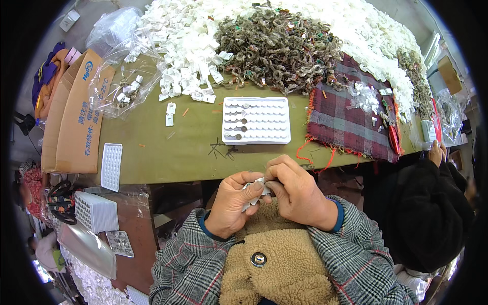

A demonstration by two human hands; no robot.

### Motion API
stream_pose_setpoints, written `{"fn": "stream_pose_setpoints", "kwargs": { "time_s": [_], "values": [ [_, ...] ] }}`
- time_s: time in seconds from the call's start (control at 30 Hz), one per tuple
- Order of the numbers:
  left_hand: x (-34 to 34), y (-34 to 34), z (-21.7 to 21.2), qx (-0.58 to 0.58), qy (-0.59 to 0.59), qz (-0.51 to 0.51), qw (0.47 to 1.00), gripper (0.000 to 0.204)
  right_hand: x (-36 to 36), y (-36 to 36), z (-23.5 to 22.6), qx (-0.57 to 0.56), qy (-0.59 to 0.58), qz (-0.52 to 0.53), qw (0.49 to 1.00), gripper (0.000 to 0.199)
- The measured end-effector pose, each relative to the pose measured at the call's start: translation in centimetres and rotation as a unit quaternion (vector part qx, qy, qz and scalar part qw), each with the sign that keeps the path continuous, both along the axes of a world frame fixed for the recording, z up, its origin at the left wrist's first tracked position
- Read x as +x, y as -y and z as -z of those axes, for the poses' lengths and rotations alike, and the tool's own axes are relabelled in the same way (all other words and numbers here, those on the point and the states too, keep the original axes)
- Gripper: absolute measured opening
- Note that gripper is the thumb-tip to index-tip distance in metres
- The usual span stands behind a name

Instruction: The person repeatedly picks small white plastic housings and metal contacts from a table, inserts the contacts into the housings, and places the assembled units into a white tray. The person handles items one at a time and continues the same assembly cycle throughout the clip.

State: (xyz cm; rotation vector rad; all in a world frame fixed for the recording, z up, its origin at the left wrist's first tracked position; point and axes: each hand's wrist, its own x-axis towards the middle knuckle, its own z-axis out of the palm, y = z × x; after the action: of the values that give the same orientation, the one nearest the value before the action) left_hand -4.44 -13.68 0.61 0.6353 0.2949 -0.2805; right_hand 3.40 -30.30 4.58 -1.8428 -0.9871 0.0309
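In front of my chest, just off the table's near edge, my left hand (230, 206) is closed round a few small white plastic pieces (250, 204). My right hand (300, 192) pinches at the upper end of one of them, its thumb and forefinger meeting the left fingertips. What the pinch covers is partly hidden. Beyond my hands, a white tray (256, 142) with rows of round cups lies on the table. Several small dark or silvery round parts sit in its left and middle cups. Two white plastic pieces (170, 114) lie left of the tray.
A green table (152, 162) carries a white heap (183, 30) and a tangled brownish heap (279, 51). Right lies a plaid cloth (345, 117); left stand a cardboard box (84, 112), a plastic bag (114, 76) and stacked trays (96, 211). A person in black (427, 213) works at right.
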Motion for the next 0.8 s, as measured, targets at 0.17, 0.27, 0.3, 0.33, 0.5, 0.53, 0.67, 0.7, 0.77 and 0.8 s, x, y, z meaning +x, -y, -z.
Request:
{"fn": "stream_pose_setpoints", "kwargs": {
  "time_s": [0.17,0.27,0.3,0.33,0.5,0.53,0.67,0.7,0.77,0.8],
  "values": [
    [0.2,0.1,0.2,0.001,-0.027,-0.021,0.999,0.022,-0.2,-0.4,0.4,0.021,-0.008,0.01,1.0,0.02],
    [0.3,-0.3,0.1,-0.06,-0.001,-0.039,0.997,0.022,0.0,-0.2,0.5,0.056,-0.088,0.006,0.995,0.018],
    [0.3,-0.3,0.0,-0.055,0.004,-0.029,0.998,0.021,0.1,0.0,0.5,0.068,-0.096,0.007,0.993,0.017],
    [0.4,-0.4,0.0,-0.054,0.014,-0.023,0.998,0.021,0.2,0.1,0.4,0.072,-0.111,0.008,0.991,0.016],
    [0.0,0.0,-0.1,0.019,-0.014,-0.02,1.0,0.02,0.4,0.2,-0.1,0.048,-0.062,0.009,0.997,0.015],
    [-0.1,0.3,-0.1,0.041,-0.015,-0.026,0.999,0.02,0.3,0.1,-0.2,0.045,-0.064,0.011,0.997,0.015],
    [-0.1,1.0,-0.5,0.057,-0.021,-0.038,0.997,0.018,0.0,-0.1,0.0,0.051,-0.03,0.003,0.998,0.014],
    [0.0,1.0,-0.8,0.062,-0.046,-0.035,0.996,0.019,0.0,0.0,0.1,0.056,-0.027,-0.001,0.998,0.014],
    [0.2,0.7,-2.1,0.063,-0.007,-0.038,0.997,0.019,0.1,0.4,0.2,0.074,-0.013,-0.016,0.997,0.018],
    [0.3,0.4,-2.9,0.086,-0.046,-0.025,0.995,0.019,0.3,0.6,0.2,0.073,-0.011,-0.016,0.997,0.02]
  ]
}}
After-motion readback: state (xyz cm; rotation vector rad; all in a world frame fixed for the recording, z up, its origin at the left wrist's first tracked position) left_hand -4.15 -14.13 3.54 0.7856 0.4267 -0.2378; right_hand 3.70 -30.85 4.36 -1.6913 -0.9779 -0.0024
